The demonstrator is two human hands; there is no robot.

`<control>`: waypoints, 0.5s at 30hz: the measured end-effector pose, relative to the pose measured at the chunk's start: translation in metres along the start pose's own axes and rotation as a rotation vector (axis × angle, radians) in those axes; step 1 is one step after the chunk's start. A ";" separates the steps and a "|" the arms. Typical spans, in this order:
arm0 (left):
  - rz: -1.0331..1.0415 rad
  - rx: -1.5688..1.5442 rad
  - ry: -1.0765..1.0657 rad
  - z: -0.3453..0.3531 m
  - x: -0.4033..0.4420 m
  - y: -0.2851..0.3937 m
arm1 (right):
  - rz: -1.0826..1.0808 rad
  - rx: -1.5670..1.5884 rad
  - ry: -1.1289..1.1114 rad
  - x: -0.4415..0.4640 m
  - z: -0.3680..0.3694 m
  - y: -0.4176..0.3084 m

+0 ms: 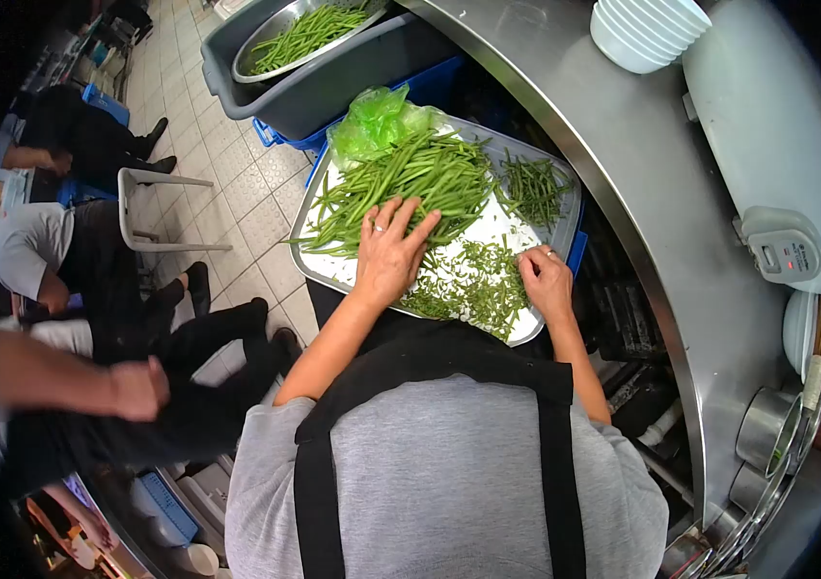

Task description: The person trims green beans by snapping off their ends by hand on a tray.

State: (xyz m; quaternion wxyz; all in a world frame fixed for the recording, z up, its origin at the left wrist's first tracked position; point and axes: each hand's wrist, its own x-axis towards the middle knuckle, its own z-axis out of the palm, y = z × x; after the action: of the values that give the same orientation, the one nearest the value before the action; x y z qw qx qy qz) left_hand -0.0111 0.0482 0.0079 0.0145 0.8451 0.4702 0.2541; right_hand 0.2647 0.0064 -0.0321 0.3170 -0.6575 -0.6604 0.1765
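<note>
A heap of long green beans (410, 183) lies on a white-lined tray (306, 253) in front of me. My left hand (393, 249) rests on the near edge of the heap, fingers spread, with a ring on one finger. Trimmed bean ends (473, 289) are scattered over the near part of the tray. Beside them, at the tray's right side, my right hand (547, 280) is closed with its fingertips together; whatever it may hold is hidden. A smaller bunch of darker beans (534, 191) sits at the far right of the tray. Behind the heap is a crumpled green plastic bag (377, 125).
Beyond the tray, a grey tub (333, 92) holds a metal colander (266, 69) of beans. A steel counter (565, 68) curves along my right, with stacked white bowls (647, 34) and metal pots (767, 425). To the left are other people and a pale stool (169, 180).
</note>
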 end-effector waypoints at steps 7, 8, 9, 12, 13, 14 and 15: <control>0.081 0.032 -0.208 0.005 -0.033 0.010 | -0.035 -0.010 0.032 -0.002 0.000 0.001; 0.074 0.050 -0.250 0.007 -0.034 0.008 | -0.032 -0.008 0.034 -0.002 0.001 0.001; 0.054 0.038 -0.246 0.008 -0.029 0.007 | -0.031 -0.007 0.036 -0.002 0.000 0.001; 0.019 0.113 -0.207 0.006 -0.011 -0.005 | 0.000 0.006 0.010 -0.002 -0.002 -0.001; -0.016 0.093 -0.199 0.007 -0.004 -0.007 | -0.015 0.006 0.014 -0.002 -0.001 0.000; -0.033 0.104 -0.179 0.010 0.000 -0.007 | -0.023 -0.002 0.012 -0.002 -0.002 0.000; -0.051 0.116 -0.160 0.012 0.003 -0.007 | -0.027 -0.010 0.014 -0.002 -0.002 0.001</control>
State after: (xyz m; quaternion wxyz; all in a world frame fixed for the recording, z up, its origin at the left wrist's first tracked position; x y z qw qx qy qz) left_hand -0.0095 0.0572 -0.0033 0.0096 0.8498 0.5029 0.1574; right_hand 0.2660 0.0042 -0.0317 0.3205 -0.6514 -0.6678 0.1642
